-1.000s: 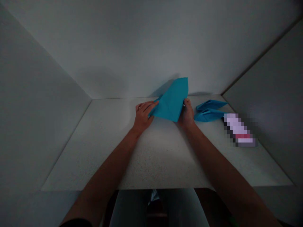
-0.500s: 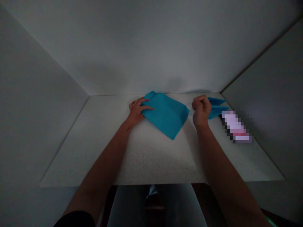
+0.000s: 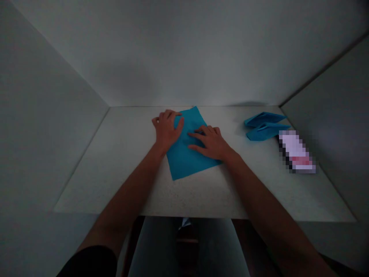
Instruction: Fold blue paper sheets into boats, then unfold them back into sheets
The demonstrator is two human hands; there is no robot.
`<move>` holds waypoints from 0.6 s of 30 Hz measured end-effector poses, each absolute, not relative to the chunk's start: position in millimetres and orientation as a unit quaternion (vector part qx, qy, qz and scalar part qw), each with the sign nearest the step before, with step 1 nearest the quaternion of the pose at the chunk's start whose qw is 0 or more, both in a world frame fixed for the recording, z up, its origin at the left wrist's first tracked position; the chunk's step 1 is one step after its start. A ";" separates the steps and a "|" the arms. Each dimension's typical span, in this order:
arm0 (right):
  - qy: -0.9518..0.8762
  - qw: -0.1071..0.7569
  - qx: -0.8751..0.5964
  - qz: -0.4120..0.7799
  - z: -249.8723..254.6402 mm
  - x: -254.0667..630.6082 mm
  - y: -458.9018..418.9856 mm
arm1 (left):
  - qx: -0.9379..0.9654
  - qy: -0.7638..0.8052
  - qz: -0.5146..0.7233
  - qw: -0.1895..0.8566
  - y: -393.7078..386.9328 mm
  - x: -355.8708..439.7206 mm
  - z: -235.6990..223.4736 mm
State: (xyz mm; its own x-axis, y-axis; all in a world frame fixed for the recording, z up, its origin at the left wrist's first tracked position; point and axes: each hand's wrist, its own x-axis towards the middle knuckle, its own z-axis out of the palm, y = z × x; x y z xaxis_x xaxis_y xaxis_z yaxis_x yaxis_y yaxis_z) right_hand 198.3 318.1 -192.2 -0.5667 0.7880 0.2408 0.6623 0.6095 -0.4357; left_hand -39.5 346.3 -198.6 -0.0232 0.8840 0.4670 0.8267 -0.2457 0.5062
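A blue sheet of paper (image 3: 184, 161) lies flat on the white table, turned at a slant before me. My left hand (image 3: 167, 129) rests over its upper left edge with the fingers spread. Across the right part of the sheet lies my right hand (image 3: 210, 142), its fingers stretched out toward the left and pressing on the paper. Neither hand grips anything. Parts of the sheet's left and right edges are hidden beneath the hands.
Two folded blue paper pieces (image 3: 265, 126) sit at the back right of the table (image 3: 121, 161). Near them is a pixelated, phone-like object (image 3: 298, 152). Pale walls (image 3: 184, 54) enclose the table at the back and on both sides.
The blue sheet has been turned and now lies flat. My right hand has moved left from beside the folded pieces, opening from a closed fist onto the sheet.
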 end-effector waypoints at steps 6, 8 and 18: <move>-0.813 0.300 -0.478 0.142 -189.8 212.1 331.8 | 0.778 0.569 0.249 0.092 319.7 -31.3 -228.1; -0.802 0.315 -0.486 0.146 -193.7 216.6 337.1 | 0.806 0.549 0.199 0.098 316.4 -62.6 -225.2; -0.777 0.371 -0.455 0.227 -209.1 218.7 353.2 | 0.777 0.626 -0.013 0.058 272.1 -224.6 -178.7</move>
